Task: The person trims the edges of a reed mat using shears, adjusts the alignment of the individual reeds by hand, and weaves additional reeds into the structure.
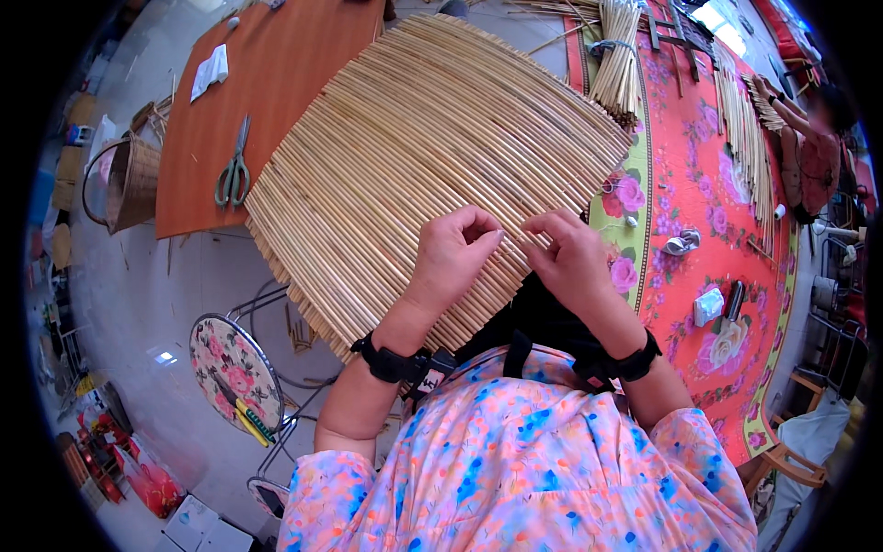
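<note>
A large mat of narrow straw-coloured reeds [395,138], laid side by side, spans the middle of the head view, reaching down toward my lap. My left hand [452,262] is over its lower middle, fingers curled and thumb close to the index finger. Just right of it, near the mat's lower right part, my right hand [566,267] has its fingertips bent down together at the reeds. What either hand pinches, if anything, is too small or hidden to make out. Both wrists wear black bands.
An orange board [193,138] holds scissors [233,175] and white paper. At left stand a basket [129,184] and floral stool [235,377] with tools. At right, a red floral table [690,368] bears reed bundles [612,69] and small items; another person [809,156] handles reeds there.
</note>
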`<state>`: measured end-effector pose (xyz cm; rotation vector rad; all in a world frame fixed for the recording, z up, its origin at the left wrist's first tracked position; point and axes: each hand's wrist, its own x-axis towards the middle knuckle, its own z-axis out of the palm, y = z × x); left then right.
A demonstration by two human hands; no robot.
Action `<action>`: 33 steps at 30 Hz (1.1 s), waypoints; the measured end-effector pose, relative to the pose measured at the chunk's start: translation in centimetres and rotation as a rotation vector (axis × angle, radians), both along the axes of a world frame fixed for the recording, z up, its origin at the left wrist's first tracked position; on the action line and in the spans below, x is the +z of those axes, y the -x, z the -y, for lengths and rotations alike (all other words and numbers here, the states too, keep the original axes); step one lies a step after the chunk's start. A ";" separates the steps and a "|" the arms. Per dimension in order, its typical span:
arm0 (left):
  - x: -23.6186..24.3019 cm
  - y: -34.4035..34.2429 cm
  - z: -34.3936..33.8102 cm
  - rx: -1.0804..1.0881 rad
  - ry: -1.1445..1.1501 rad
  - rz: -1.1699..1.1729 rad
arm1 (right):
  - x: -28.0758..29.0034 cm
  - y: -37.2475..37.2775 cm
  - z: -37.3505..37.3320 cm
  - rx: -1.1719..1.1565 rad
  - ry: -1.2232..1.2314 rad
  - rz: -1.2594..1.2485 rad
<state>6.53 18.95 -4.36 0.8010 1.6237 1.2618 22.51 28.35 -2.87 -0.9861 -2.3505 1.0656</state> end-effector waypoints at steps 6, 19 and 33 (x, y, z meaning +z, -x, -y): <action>0.1 -0.2 -0.5 0.060 0.005 0.029 | 0.0 1.5 1.7 -0.024 -0.224 0.131; -0.3 0.4 -0.4 0.078 0.017 0.090 | -1.4 1.4 1.5 -0.030 -0.324 0.077; 1.8 1.6 1.6 -0.341 -0.243 -0.297 | -1.0 1.5 0.3 -0.095 -0.119 0.000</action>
